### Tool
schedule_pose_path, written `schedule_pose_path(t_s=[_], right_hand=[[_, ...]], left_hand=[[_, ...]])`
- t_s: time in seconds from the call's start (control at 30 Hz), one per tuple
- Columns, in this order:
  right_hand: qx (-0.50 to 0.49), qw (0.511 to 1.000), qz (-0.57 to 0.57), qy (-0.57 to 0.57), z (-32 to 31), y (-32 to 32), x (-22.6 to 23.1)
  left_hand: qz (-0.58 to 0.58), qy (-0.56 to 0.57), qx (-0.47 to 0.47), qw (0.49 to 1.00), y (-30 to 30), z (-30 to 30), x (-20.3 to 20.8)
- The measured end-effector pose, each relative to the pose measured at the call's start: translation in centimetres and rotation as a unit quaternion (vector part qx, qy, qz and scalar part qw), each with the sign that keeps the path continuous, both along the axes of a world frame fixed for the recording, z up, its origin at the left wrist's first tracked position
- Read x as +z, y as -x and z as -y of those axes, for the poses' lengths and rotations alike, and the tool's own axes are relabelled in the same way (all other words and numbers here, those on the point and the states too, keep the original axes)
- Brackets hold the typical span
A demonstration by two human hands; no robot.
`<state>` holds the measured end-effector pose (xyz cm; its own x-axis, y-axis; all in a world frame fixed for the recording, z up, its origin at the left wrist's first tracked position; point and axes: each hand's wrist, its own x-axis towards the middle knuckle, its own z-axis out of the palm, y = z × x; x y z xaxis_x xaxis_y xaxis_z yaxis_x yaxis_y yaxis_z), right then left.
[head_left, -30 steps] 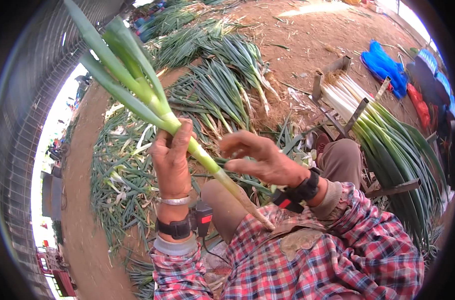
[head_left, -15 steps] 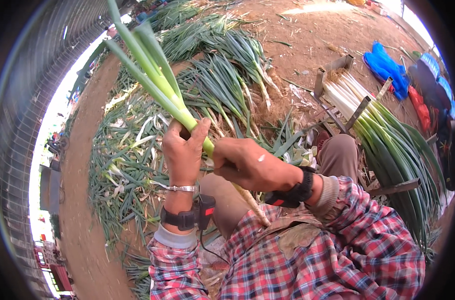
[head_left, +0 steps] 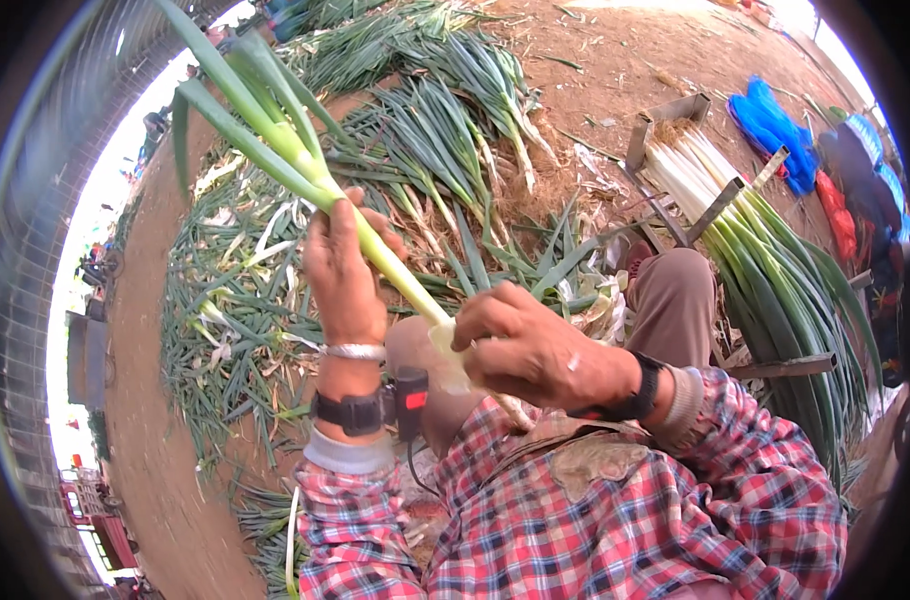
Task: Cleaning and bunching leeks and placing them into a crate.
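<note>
A long green onion (head_left: 400, 273) slants across my lap, its forked green leaves up at the far left and its pale root end down by my shirt. My left hand (head_left: 343, 270) is closed round the upper stalk, just under the fork of the leaves. Lower down, the curled fingers of my right hand (head_left: 540, 350) pinch a loose pale outer layer (head_left: 443, 338) that hangs off the stalk. Part of the lower stalk is hidden behind my right hand and the layer.
At right, a metal rack (head_left: 717, 210) holds a bundle of white-stemmed green onions (head_left: 775, 290). Unpeeled ones (head_left: 425, 140) lie in heaps ahead on the dirt floor (head_left: 615, 60). Leaf scraps (head_left: 235, 300) cover the ground at left. A blue bag (head_left: 775, 135) lies beyond the rack.
The leafy end has shifted left, and my left hand has turned round the stalk. My right hand has moved slightly right and down, and a pale layer now stands away from the stalk.
</note>
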<state>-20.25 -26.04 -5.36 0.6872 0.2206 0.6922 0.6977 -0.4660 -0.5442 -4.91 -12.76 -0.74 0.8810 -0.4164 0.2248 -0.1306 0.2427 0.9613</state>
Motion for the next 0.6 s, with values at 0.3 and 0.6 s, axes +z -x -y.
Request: schedule_pose_path(t_s=[0.3, 0.6], right_hand=[[0.089, 0.931, -0.341, -0.098, 3.1, 5.9, -2.6], [-0.064, 0.874, -0.482, 0.006, 8.8, 12.0, -7.8]], left_hand=[[-0.062, 0.15, 0.047, 0.986, -8.8, -5.8, 0.7], [-0.07, 0.215, 0.214, 0.95, -18.6, -23.4, 3.8]])
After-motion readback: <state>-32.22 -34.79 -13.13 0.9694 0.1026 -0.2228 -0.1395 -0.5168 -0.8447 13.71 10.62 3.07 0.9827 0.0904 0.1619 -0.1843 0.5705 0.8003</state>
